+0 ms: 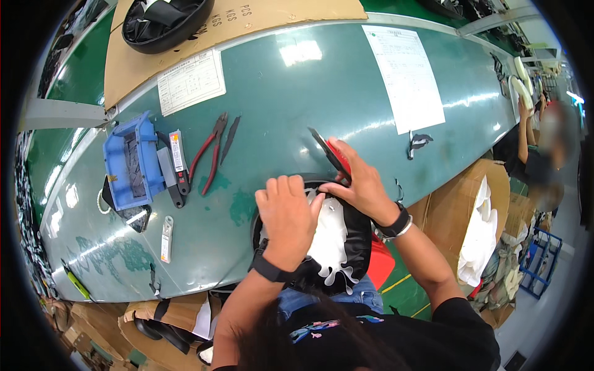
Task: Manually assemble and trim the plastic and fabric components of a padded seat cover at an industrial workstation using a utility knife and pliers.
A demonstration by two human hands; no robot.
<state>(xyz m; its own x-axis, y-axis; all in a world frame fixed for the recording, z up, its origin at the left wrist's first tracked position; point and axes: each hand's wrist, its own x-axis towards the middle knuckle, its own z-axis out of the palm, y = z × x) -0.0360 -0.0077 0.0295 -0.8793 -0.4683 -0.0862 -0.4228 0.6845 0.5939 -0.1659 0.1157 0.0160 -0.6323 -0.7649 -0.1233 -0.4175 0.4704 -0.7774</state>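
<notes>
A black soft-covered piece with a white inner part rests at the table's near edge, against my lap. My left hand is closed over its left upper edge, thumb toward the white middle. In my right hand is a red and black utility knife, its dark tip pointing up and away to the left. My right thumb reaches down to the piece's upper rim, close to my left thumb. The fingers of my left hand partly hide that rim.
To the left lie a blue bin, red-handled cutting pliers, a black-handled cutter knife and a green cutter. A paper sheet and black scraps lie on the right. Another black piece sits on cardboard.
</notes>
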